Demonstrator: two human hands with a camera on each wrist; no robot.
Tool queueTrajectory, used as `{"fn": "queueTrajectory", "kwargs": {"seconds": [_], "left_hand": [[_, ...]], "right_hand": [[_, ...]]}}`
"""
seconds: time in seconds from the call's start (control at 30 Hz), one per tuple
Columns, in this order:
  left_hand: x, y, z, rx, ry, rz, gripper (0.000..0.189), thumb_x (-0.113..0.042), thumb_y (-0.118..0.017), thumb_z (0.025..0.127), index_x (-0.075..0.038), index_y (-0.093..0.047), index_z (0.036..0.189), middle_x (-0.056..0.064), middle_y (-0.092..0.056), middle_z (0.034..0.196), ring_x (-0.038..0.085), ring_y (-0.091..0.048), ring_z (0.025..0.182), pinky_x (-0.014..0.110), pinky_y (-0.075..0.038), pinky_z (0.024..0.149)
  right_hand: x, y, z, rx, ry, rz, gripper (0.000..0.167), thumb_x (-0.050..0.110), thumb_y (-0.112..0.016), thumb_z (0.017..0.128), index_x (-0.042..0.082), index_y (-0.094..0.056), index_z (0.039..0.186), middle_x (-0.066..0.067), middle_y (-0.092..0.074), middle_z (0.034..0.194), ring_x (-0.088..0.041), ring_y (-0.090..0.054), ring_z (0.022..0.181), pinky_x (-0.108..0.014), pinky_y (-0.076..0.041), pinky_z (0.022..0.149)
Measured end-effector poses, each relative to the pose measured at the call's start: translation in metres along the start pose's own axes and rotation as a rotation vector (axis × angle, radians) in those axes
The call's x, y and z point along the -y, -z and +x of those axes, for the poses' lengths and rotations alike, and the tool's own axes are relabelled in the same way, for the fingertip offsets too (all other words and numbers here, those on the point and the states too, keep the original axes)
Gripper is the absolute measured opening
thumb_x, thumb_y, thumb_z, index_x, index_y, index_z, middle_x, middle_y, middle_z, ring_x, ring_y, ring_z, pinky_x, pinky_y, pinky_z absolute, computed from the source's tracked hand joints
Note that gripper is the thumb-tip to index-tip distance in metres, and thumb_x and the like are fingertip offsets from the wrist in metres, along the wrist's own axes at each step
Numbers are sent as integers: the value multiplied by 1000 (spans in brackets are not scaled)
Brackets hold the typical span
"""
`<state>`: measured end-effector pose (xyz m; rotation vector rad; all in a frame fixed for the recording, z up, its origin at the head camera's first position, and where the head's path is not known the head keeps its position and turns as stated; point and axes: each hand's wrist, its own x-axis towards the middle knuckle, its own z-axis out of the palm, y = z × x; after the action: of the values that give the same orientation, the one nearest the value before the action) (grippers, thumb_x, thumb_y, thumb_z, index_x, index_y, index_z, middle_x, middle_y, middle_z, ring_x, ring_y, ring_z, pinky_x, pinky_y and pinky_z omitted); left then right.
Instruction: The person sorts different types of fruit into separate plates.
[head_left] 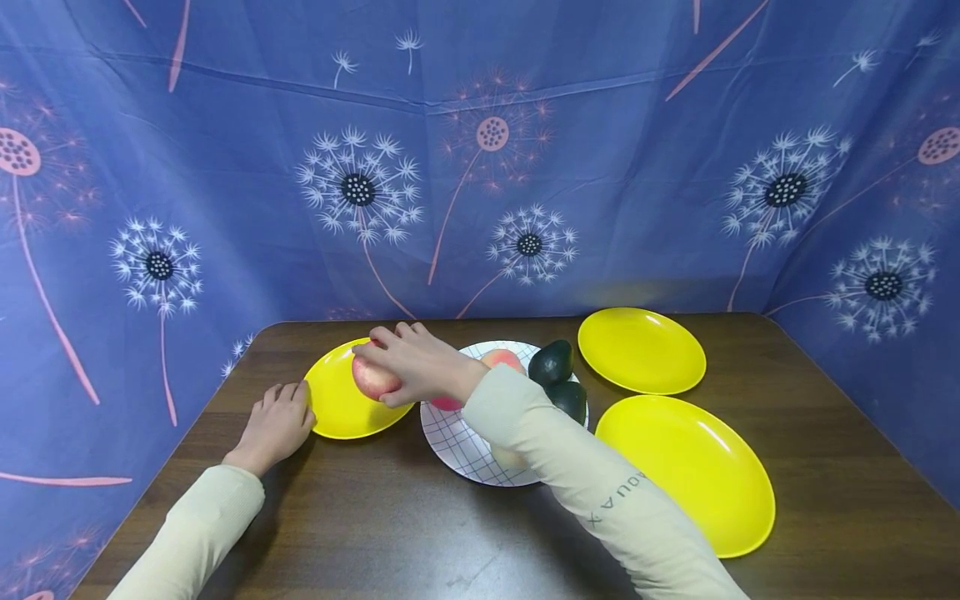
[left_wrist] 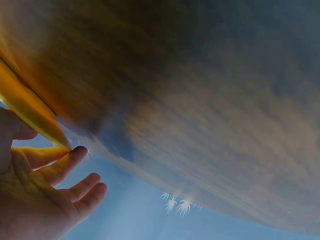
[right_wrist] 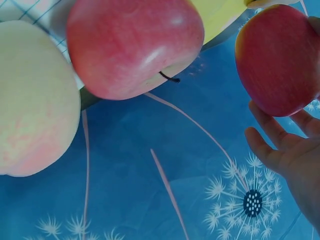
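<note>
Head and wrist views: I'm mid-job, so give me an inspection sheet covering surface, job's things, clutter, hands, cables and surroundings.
Surface: brown wood-grain table, some glare in the foreground.
Job's things: held apple over the left yellow plate, contact unclear; white checked plate bearing two dark green avocados, a second apple and pale fruit, partly hidden by a sleeve.
Clutter: far-right yellow plate and near-right yellow plate; otherwise nothing seen.
Left hand: touches the left yellow plate's rim; pinch unclear.
Right hand: grips the held apple.
Cables: nothing seen.
Surroundings: blue dandelion-print cloth behind and at both sides.
</note>
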<state>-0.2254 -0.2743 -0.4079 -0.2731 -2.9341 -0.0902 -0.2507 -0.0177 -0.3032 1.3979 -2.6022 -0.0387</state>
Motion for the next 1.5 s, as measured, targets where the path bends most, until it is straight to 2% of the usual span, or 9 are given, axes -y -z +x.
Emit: {"fn": "queueTrajectory", "kwargs": {"seconds": [0.2, 0.43, 0.67, 0.97, 1.5], "left_hand": [[1, -1, -1, -9, 7, 0, 44, -16, -44, 88, 11, -45, 122, 30, -50, 118, 51, -40, 112, 64, -36, 88], [1, -1, -1, -16, 4, 4, 45, -16, -45, 88, 12, -45, 123, 31, -50, 119, 51, -41, 112, 63, -36, 88], [0, -1, -1, -12, 7, 10, 45, -17, -45, 88, 12, -45, 123, 31, -50, 119, 51, -41, 112, 64, -36, 89], [0, -2, -2, -16, 4, 6, 45, -17, -44, 88, 12, -45, 122, 31, -50, 118, 52, -41, 111, 64, -36, 88], [-1, -2, -2, -27, 0, 16, 44, -16, -47, 87, 12, -45, 122, 31, -51, 117, 51, -42, 110, 64, -37, 87]], "right_hand": [[4, -6, 14, 11, 15, -32, 64, 46, -59, 79, 21, -40, 134, -1, -45, 127, -22, -46, 104, -36, -39, 91], [9, -17, 27, 115, -25, -11, 68, 46, -60, 79, 20, -36, 137, -1, -42, 133, -24, -44, 112, -37, -38, 96], [12, -29, 31, 158, -45, -41, 68, 47, -57, 82, 20, -34, 140, -2, -40, 136, -25, -46, 113, -39, -38, 98], [15, -40, 36, 251, -87, 51, 73, 42, -63, 81, 22, -29, 142, -1, -34, 142, -24, -39, 122, -41, -32, 107], [26, -54, 41, 288, -68, 8, 73, 44, -62, 82, 23, -26, 142, 1, -33, 142, -24, -38, 124, -40, -32, 107]]}}
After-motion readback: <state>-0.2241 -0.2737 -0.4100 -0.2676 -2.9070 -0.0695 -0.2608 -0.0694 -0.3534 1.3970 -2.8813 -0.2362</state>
